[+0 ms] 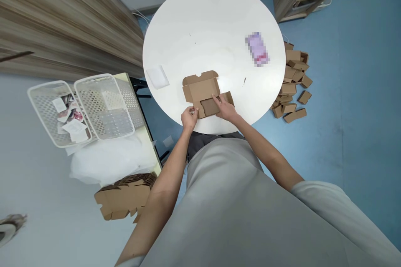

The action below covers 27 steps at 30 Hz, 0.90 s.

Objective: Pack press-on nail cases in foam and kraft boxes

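A partly folded brown cardboard box lies at the near edge of the round white table, its wide lid flap spread away from me. My left hand pinches the box's near left corner between thumb and fingers. On the right side, my right hand rests on the box, its fingers apart and reaching over the inner panel and the right flap. Part of that flap is hidden under the hand.
A white sheet and a blurred purple item lie on the table. White baskets, a plastic bag and flat cardboard are at left. Small boxes are heaped on the floor at right.
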{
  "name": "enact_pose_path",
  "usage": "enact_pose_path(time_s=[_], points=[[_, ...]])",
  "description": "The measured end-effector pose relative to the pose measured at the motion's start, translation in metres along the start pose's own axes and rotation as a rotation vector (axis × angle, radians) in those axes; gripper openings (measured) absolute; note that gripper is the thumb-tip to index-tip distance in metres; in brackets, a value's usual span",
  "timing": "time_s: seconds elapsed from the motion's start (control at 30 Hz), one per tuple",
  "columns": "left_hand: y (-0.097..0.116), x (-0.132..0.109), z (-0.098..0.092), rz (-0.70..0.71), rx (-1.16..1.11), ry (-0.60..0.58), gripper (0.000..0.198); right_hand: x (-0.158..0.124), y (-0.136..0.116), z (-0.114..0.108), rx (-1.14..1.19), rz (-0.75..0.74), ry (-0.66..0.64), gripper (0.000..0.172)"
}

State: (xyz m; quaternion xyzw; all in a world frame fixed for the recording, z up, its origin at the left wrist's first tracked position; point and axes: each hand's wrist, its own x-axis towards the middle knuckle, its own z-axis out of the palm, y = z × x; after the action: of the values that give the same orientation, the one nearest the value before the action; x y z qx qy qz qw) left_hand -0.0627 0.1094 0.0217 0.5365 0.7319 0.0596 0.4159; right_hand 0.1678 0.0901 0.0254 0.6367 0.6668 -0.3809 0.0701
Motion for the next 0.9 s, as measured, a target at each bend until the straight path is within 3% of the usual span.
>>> enact_pose_path(time_s=[0.17,0.3,0.57,0.73,0.9], points=[[0.009,0.004,-0.002,-0.004,0.179,0.0,0.031,-0.002,0.001,0.0,0.045,-0.01,0.014,0.113],[0.013,0.001,-0.003,-0.026,0.191,-0.004,0.032,-0.001,0.002,0.001,0.032,-0.008,0.009,0.115],[0.005,-0.004,0.008,-0.073,0.173,-0.019,0.027,0.03,-0.002,-0.01,-0.035,-0.024,-0.02,0.136],[0.008,-0.001,0.009,-0.071,0.279,-0.014,0.029,0.031,-0.004,-0.011,-0.006,-0.043,-0.002,0.127],[0.013,0.004,0.008,-0.023,0.354,-0.009,0.028,0.005,0.003,-0.008,0.062,-0.085,0.056,0.114]])
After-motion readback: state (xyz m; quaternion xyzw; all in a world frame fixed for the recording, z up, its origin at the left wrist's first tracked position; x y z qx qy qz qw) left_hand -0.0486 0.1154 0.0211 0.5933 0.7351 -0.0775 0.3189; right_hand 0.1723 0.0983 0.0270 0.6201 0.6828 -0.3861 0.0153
